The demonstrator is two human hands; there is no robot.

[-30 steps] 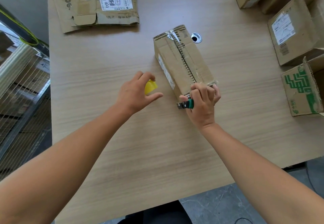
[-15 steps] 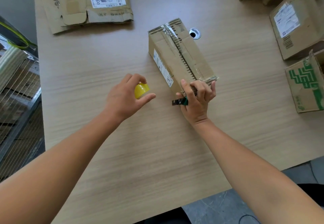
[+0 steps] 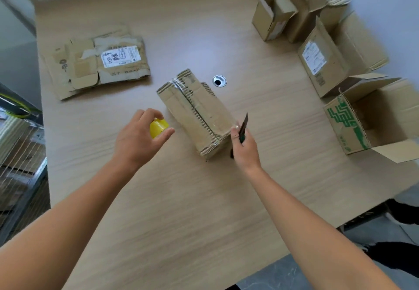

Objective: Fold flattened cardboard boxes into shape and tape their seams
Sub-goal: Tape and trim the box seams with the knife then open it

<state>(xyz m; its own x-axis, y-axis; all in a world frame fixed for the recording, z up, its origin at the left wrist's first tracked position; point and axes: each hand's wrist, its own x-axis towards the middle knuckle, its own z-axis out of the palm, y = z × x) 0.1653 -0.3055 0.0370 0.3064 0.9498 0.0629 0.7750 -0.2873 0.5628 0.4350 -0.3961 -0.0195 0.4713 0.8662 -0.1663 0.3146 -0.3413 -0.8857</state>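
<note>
Lying between the hands, box point(image 3: 196, 114): left hand point(image 3: 138, 140) grips yellow tape roll point(image 3: 158, 127), right hand point(image 3: 244, 147) grips cutter point(image 3: 243, 126)

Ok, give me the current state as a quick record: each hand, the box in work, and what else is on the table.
left hand: grips yellow tape roll, left of the box
right hand: holds box cutter, blade end raised, at the box's near right corner
box in work: folded, lying on table, top seam taped
flattened cardboard: far left
open boxes: along right edge
cable hole: behind the box
</note>
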